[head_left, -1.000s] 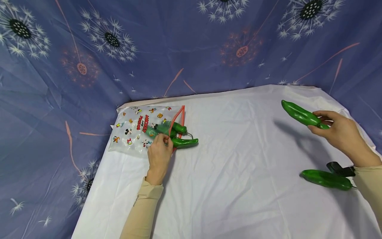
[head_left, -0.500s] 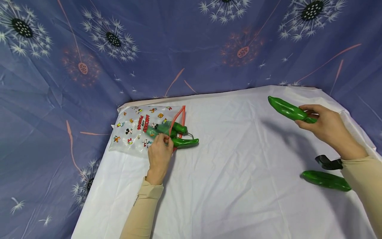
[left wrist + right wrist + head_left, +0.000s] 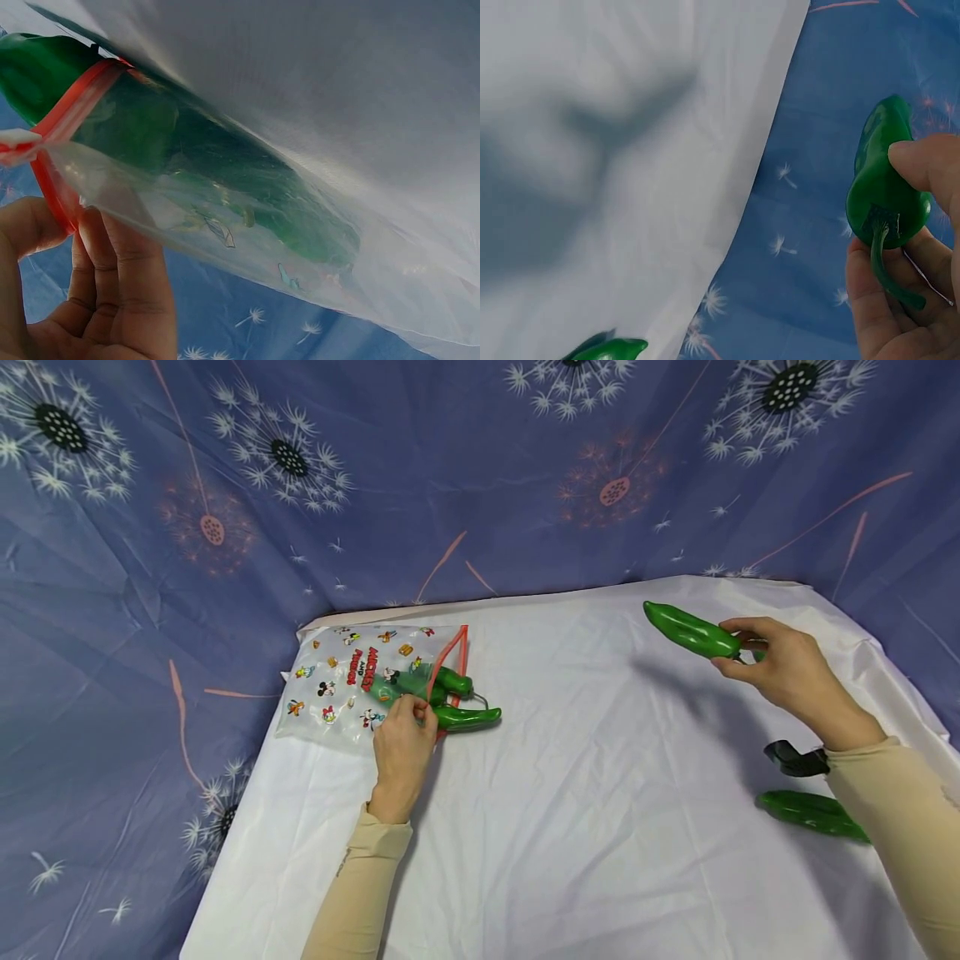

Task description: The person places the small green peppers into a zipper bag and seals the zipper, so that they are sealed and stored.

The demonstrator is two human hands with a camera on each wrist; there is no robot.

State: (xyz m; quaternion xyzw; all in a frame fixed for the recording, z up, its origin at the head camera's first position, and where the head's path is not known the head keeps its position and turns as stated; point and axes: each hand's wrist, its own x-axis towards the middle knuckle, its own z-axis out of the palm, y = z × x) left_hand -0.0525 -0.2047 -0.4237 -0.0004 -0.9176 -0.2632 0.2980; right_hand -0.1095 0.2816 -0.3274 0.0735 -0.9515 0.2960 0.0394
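Observation:
My left hand (image 3: 403, 745) pinches the red-edged mouth of a clear zip bag (image 3: 311, 693) printed with cartoon figures. Thumb and fingertips meet on the red strip in the left wrist view. Several green peppers (image 3: 45, 67) lie in the bag, some with ends poking out past the opening. On the right, my right hand (image 3: 787, 672) holds another green pepper (image 3: 690, 631) above the table, thumb on one side and fingers on the other. Its curved stem (image 3: 889, 274) points back toward the palm in the right wrist view.
One more green pepper (image 3: 810, 812) lies on the white cloth at the right, partly covered by the right sleeve. A black strap piece (image 3: 795, 760) sticks out at the right wrist. A blue dandelion-print curtain (image 3: 480, 485) stands behind the table.
My right hand has moved left with the pepper, toward the bag. The right sleeve now covers more of the pepper on the cloth. My left hand keeps its place at the bag's mouth.

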